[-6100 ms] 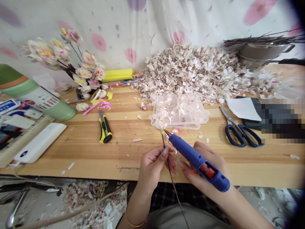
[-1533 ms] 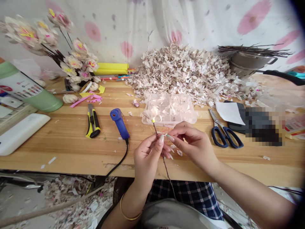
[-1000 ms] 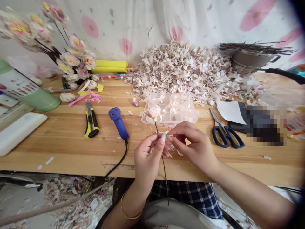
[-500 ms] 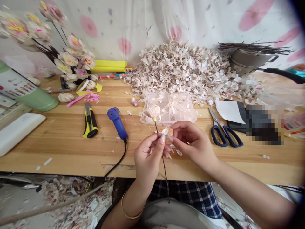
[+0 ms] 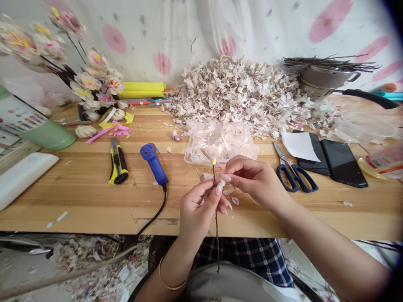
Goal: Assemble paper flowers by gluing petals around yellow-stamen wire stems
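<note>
Thin brown stem (image 5: pixel 216 235) clamped upright in left grip (image 5: pixel 198 214), above tabletop (image 5: pixel 78 197), before clear plastic box (image 5: pixel 253 151). Right grip (image 5: pixel 253 178) fingertips together on pale petal (image 5: pixel 221 183) at stem. Risk: stem rolling between fingers could shake petal loose.

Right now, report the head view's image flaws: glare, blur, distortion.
Head view: wide-angle distortion bows the front edge of the wooden table; the upper right corner falls into dark vignette; the clear plastic box shows pale glare; the left hand looks sharp, without motion blur.
</note>
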A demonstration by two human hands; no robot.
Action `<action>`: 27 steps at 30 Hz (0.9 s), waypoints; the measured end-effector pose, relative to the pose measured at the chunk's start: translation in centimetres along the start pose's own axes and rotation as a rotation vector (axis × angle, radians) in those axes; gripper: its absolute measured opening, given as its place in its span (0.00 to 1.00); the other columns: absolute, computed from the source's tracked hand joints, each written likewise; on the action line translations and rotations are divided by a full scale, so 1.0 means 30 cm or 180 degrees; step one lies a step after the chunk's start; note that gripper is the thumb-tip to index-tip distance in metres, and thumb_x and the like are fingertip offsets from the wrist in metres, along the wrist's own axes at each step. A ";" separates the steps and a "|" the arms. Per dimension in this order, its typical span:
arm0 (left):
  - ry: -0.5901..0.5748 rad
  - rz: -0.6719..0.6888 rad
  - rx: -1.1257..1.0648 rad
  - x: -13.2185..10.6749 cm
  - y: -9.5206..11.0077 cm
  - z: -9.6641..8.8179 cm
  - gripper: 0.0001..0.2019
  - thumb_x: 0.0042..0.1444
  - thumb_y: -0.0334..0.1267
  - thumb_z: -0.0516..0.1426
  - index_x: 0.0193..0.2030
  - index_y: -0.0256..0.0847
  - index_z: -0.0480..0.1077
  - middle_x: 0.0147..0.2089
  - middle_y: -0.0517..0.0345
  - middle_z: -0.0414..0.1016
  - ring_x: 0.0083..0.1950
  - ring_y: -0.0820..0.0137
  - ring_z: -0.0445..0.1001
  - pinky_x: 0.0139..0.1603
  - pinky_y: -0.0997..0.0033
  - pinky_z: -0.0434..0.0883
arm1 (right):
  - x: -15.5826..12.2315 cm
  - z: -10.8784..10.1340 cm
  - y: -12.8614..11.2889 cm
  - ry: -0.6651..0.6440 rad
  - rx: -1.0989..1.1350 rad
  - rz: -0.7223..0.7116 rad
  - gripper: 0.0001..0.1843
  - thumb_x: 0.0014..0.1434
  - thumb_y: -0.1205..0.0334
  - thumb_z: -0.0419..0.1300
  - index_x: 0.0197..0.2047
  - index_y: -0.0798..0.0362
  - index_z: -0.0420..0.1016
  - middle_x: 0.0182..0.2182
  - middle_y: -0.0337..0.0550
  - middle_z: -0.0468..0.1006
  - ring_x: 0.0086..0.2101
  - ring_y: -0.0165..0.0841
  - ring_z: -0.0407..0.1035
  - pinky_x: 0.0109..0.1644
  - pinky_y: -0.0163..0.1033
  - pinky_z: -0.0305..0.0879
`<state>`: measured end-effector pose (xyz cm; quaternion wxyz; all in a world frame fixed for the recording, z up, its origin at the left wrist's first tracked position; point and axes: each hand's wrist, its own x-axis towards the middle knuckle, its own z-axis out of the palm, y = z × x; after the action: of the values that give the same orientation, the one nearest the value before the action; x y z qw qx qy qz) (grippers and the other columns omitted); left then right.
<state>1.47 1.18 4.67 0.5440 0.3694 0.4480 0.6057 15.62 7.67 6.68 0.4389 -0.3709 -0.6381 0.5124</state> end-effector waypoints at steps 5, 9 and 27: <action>-0.0179 -0.0169 -0.0152 0.013 -0.008 -0.016 0.11 0.60 0.43 0.61 0.39 0.37 0.78 0.22 0.60 0.77 0.20 0.77 0.70 0.23 0.78 0.69 | 0.001 -0.022 -0.005 0.0361 -0.0055 -0.0406 0.07 0.53 0.58 0.70 0.29 0.50 0.79 0.29 0.40 0.75 0.30 0.29 0.68 0.31 0.37 0.66; -0.0433 -0.0268 -0.0214 0.021 -0.029 -0.031 0.12 0.61 0.44 0.60 0.41 0.36 0.78 0.23 0.59 0.78 0.20 0.76 0.71 0.23 0.78 0.68 | 0.000 -0.034 -0.018 0.0639 -0.0095 -0.0657 0.03 0.54 0.60 0.70 0.31 0.47 0.81 0.30 0.39 0.75 0.29 0.29 0.68 0.32 0.38 0.67; -0.0573 -0.0638 0.0223 0.034 -0.050 -0.021 0.17 0.58 0.50 0.61 0.38 0.34 0.78 0.23 0.58 0.76 0.16 0.77 0.68 0.17 0.77 0.67 | 0.021 -0.004 0.038 0.1133 -0.0842 -0.1241 0.08 0.57 0.53 0.67 0.34 0.47 0.75 0.39 0.42 0.68 0.39 0.33 0.67 0.34 0.39 0.69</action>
<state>1.24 2.12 3.01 0.6266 0.3944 0.4529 0.4967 15.54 8.51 5.70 0.5819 -0.3793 -0.6716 0.2577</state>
